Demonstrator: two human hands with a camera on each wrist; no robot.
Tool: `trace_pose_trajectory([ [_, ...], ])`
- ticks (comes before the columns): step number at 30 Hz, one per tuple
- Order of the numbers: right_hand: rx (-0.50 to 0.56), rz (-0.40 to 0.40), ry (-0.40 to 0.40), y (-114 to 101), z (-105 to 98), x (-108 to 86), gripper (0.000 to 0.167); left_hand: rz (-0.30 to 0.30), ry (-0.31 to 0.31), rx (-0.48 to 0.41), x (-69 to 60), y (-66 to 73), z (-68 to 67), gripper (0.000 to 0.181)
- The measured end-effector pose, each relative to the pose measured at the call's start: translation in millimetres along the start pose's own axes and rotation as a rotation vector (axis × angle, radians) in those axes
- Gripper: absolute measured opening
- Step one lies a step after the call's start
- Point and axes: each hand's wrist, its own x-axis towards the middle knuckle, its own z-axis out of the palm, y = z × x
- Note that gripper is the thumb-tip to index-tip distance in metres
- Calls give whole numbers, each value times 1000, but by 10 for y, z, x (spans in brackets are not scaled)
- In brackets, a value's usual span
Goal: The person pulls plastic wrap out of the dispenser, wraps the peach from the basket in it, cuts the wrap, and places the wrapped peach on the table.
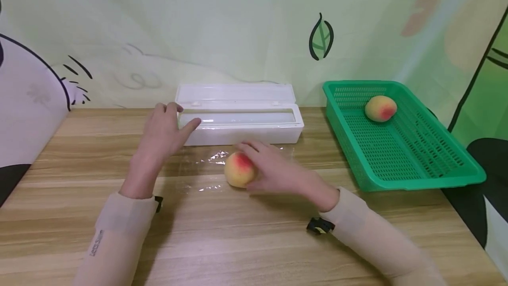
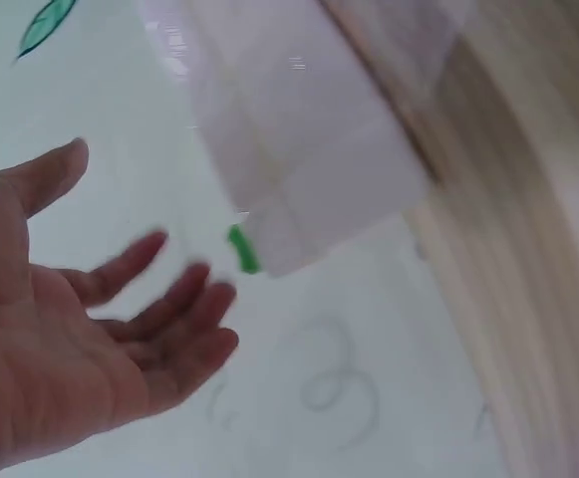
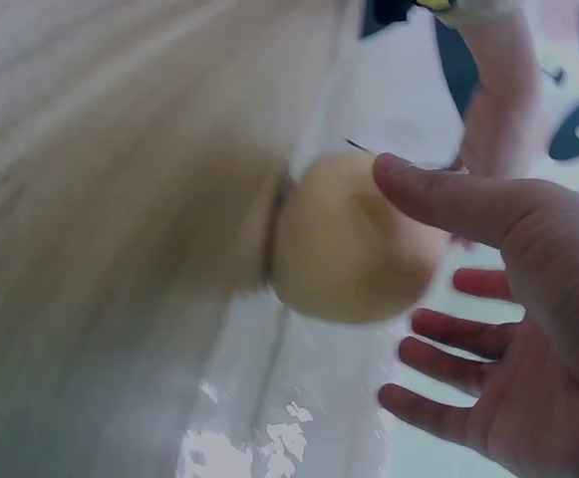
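A peach, yellow with a red blush, sits on a sheet of clear plastic film spread on the table. My right hand is at the peach's right side. In the right wrist view its fingers are spread, and the thumb overlaps the edge of the peach; whether it touches cannot be told. My left hand hovers by the left end of a white film dispenser box, whose lid is raised. The left wrist view shows that hand with loosely bent fingers and nothing in it.
To the right stands a green plastic basket with another peach inside. A printed cloth hangs behind the wooden table. The dispenser box stands near the table's back edge.
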Motion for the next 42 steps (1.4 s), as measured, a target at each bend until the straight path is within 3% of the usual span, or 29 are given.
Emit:
trace_pose_trajectory([
  [2,48,54,18,45,-45,-58,85,56,-33,-34,-26,37,-23,60],
  [4,83,100,25,93,-90,-113,70,129,-111,-44,-59,63,-44,48],
  [8,76,145,-1,195,-145,-177,34,261,-349,-48,-132,72,-35,26],
  [10,55,154,-31,232,-156,-199,25,311,-461,-46,-165,80,-3,17],
  [13,51,169,-81,265,-153,-220,22,322,-575,-30,-213,118,64,11],
  [18,51,175,-177,278,-112,-233,21,233,-695,70,-291,233,214,17],
  [22,42,175,-253,285,-79,-241,21,205,-709,123,-326,268,305,22],
  [26,43,171,-291,313,-52,-247,20,216,-696,145,-322,230,340,26],
  [38,3,117,-278,296,-28,-245,18,145,-703,161,-314,216,374,23],
  [42,-4,104,-289,294,-29,-257,17,147,-708,163,-305,204,380,20],
])
